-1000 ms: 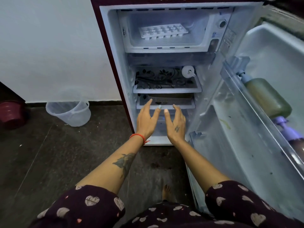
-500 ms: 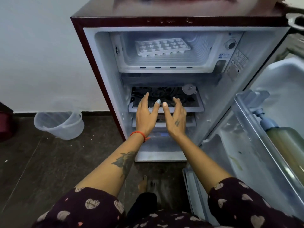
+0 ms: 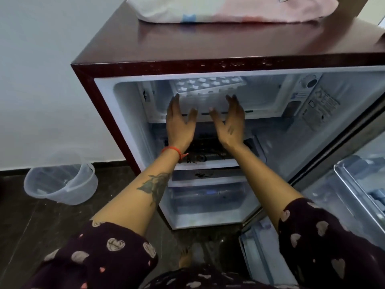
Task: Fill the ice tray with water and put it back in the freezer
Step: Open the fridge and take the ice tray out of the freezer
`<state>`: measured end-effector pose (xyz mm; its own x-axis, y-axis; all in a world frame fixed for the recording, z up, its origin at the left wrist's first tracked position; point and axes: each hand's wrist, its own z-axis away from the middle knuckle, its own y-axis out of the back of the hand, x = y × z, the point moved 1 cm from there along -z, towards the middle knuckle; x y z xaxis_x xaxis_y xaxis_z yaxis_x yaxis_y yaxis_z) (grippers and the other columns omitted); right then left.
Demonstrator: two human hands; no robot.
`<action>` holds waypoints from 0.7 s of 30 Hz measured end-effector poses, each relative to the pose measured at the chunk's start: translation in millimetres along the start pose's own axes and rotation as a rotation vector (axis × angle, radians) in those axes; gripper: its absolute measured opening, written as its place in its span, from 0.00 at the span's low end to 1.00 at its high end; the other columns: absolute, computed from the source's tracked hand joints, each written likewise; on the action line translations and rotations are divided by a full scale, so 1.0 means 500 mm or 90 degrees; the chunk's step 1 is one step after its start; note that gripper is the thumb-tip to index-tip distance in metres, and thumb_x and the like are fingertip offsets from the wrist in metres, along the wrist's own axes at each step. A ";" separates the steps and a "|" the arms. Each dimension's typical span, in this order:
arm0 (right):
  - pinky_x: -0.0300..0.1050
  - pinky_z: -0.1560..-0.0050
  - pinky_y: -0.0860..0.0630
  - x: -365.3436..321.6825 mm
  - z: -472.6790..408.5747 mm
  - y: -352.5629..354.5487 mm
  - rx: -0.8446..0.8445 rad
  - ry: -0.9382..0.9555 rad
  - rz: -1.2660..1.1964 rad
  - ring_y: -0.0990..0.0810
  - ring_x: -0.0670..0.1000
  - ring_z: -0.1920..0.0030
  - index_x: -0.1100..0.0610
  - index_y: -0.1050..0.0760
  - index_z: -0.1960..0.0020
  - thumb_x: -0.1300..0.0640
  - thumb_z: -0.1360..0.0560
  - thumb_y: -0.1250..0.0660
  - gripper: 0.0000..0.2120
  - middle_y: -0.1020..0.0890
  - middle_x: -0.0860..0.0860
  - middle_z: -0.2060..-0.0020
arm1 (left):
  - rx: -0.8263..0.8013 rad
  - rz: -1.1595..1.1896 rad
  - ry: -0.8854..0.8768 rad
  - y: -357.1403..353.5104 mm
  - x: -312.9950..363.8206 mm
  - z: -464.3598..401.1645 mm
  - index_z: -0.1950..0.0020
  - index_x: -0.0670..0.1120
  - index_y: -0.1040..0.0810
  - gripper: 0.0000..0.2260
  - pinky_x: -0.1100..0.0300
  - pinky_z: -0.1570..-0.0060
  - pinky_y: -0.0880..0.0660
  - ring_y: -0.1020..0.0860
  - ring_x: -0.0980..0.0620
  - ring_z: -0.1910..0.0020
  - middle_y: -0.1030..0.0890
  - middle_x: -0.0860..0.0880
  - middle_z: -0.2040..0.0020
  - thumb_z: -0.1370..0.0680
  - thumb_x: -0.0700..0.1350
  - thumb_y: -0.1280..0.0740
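Floor on the left carries a clear plastic bucket (image 3: 62, 185), tipped against the wall. Moving right, the left hand (image 3: 179, 119) reaches into the freezer compartment (image 3: 262, 97), fingers straight and spread, holding nothing. The ice tray (image 3: 206, 84) lies inside just beyond both hands, its back edge hidden under the fridge's top. The right hand (image 3: 230, 122) is equally wide, fingertips blurred. The fridge door (image 3: 354, 184) is cut off at right.
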<state>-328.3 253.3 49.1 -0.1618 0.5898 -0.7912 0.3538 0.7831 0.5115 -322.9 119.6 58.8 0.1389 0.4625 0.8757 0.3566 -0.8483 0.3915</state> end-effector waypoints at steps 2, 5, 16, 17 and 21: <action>0.51 0.26 0.43 0.005 -0.042 -0.006 0.008 -0.016 0.022 0.44 0.57 0.24 0.58 0.43 0.24 0.43 0.22 0.39 0.32 0.41 0.57 0.24 | 0.012 -0.014 0.012 0.002 -0.002 -0.037 0.25 0.42 0.42 0.28 0.53 0.30 0.38 0.37 0.43 0.27 0.37 0.41 0.25 0.21 0.48 0.36; 0.48 0.26 0.46 0.021 -0.101 -0.010 0.026 -0.035 0.042 0.45 0.57 0.24 0.59 0.43 0.24 0.44 0.21 0.40 0.32 0.42 0.57 0.24 | 0.021 -0.044 0.036 0.002 -0.002 -0.081 0.24 0.40 0.44 0.29 0.61 0.35 0.41 0.36 0.41 0.28 0.37 0.39 0.26 0.21 0.46 0.36; 0.23 0.40 0.41 0.070 -0.242 0.001 0.077 -0.121 -0.038 0.31 0.56 0.31 0.65 0.39 0.27 0.59 0.22 0.37 0.26 0.28 0.60 0.32 | 0.021 -0.030 0.118 -0.007 -0.015 -0.171 0.30 0.39 0.33 0.19 0.64 0.51 0.31 0.24 0.43 0.40 0.22 0.41 0.38 0.20 0.43 0.38; 0.22 0.45 0.39 0.075 -0.253 0.002 0.063 -0.146 -0.043 0.29 0.55 0.33 0.65 0.37 0.28 0.59 0.21 0.38 0.23 0.26 0.59 0.34 | 0.017 -0.027 0.134 -0.009 -0.020 -0.181 0.32 0.39 0.31 0.18 0.64 0.50 0.30 0.24 0.44 0.41 0.22 0.40 0.40 0.20 0.43 0.38; 0.32 0.46 0.35 0.080 -0.269 0.003 0.036 -0.179 -0.005 0.26 0.55 0.36 0.63 0.29 0.35 0.58 0.19 0.42 0.15 0.23 0.58 0.38 | 0.006 0.034 0.205 -0.019 -0.038 -0.207 0.60 0.44 0.27 0.08 0.56 0.43 0.26 0.25 0.47 0.52 0.24 0.44 0.59 0.21 0.40 0.39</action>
<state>-458.2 304.7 63.5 0.0944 0.5000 -0.8609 0.4053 0.7705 0.4919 -424.6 92.0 67.6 -0.1417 0.3105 0.9400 0.3655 -0.8660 0.3411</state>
